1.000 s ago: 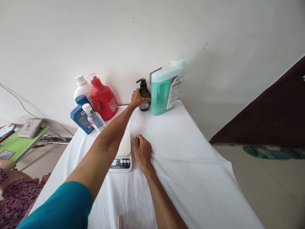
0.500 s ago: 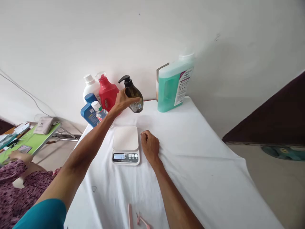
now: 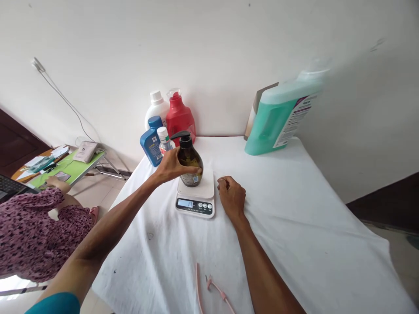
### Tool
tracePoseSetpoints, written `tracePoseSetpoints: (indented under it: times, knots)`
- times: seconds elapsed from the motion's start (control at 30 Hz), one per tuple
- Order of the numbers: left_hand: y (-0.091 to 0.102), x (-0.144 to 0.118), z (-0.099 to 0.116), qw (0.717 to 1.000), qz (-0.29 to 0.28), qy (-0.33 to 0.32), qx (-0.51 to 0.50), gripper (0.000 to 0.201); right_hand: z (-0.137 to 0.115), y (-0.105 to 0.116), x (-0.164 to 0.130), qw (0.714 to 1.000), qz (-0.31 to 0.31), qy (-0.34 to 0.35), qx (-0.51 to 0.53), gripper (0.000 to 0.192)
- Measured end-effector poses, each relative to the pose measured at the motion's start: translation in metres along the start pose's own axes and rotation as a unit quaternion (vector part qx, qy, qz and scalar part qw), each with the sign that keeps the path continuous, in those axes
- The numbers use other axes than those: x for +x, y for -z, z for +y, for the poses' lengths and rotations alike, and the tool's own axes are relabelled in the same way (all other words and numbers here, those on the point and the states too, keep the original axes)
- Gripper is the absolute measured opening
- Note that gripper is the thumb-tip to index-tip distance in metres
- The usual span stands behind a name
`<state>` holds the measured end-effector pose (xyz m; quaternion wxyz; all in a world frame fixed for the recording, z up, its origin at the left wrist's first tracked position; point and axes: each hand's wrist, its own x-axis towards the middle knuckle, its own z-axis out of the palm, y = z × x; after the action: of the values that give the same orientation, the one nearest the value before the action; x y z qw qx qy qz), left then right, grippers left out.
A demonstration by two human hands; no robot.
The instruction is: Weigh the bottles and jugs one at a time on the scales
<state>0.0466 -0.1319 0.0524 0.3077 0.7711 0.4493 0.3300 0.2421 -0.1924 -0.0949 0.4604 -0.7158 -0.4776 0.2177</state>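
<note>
My left hand (image 3: pixel 173 166) is wrapped round a dark pump bottle (image 3: pixel 190 152) with a black pump head. The bottle stands upright on the pale platform of a white kitchen scale (image 3: pixel 209 179), whose lit display (image 3: pixel 185 203) seems to read 17. To the right of the scale, my right hand (image 3: pixel 232 196) rests on the white cloth, its fingers curled in; whether anything is inside them cannot be seen.
Behind my left hand stand a blue bottle (image 3: pixel 151 144), a small clear bottle (image 3: pixel 164 140), a white bottle (image 3: pixel 156 107) and a red jug (image 3: pixel 180 115). A large green jug (image 3: pixel 271 126) is at back right. Pink cords (image 3: pixel 198 288) lie in front. A person (image 3: pixel 42 231) sits at left.
My left hand has brought the pump bottle down and forward onto the scale. The view has turned left, so things appear further right. My right hand keeps its place beside the scale.
</note>
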Motion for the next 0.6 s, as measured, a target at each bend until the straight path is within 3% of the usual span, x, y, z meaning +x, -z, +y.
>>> tracePoseSetpoints:
  times: [0.13, 0.33, 0.47, 0.6]
  knots:
    - [-0.006, -0.005, 0.002, 0.999, 0.023, -0.010, -0.023, 0.044, 0.001, 0.000, -0.001, 1.000, -0.002, 0.007, 0.003, 0.031]
    - [-0.004, -0.015, -0.002, 0.998, 0.021, -0.023, -0.045, 0.056, 0.002, 0.001, -0.001, 1.000, -0.006, 0.009, 0.007, 0.032]
    - [0.002, -0.020, -0.028, 0.987, 0.074, -0.047, -0.137, 0.057, 0.001, 0.003, -0.002, 1.000, -0.015, 0.001, 0.022, 0.034]
    - [-0.006, -0.022, -0.071, 0.958, 0.167, 0.060, -0.226, 0.067, -0.001, 0.004, -0.003, 1.000, -0.010, -0.006, 0.014, 0.033]
